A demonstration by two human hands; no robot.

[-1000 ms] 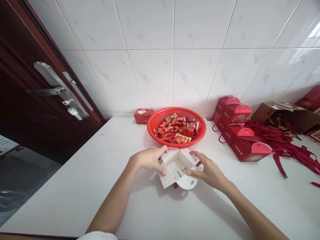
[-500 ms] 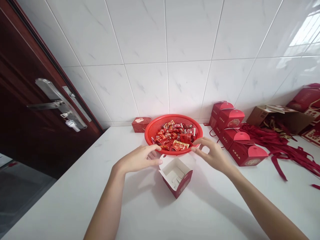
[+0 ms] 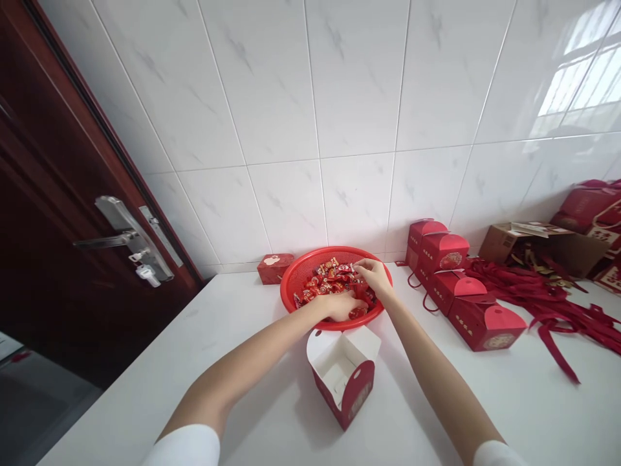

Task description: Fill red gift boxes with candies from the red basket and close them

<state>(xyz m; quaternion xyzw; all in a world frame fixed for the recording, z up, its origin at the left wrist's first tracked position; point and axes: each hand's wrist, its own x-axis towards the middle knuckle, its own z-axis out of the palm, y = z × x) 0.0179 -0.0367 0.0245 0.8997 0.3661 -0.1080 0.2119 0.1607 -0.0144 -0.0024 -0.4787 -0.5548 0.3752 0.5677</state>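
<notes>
A round red plastic basket (image 3: 291, 285) holds many wrapped candies (image 3: 324, 279), mostly red with some gold. My left hand (image 3: 342, 307) is down inside its front part, fingers bent around a red wrapped candy (image 3: 358, 313); some fingertips are hidden among the sweets. Over the basket's right side, my right hand (image 3: 376, 275) pinches a small wrapped candy between thumb and fingers, its shape partly covered. Just in front of the basket stands a dark red paper gift box (image 3: 358, 395) with a white inside. Its flaps are up, and no candy shows in it.
A small red box (image 3: 274, 268) sits left of the basket. Several closed red gift boxes (image 3: 485, 323) line up at the right, beside red ribbons (image 3: 557, 317) and an open cardboard carton (image 3: 548, 249). Behind is a tiled wall (image 3: 359, 207); a brown door (image 3: 72, 272) stands at left.
Both hands have moved from beside the gift box and the basket's rim into the basket, among the candies. The camera view has tilted up a little, so everything appears lower.
</notes>
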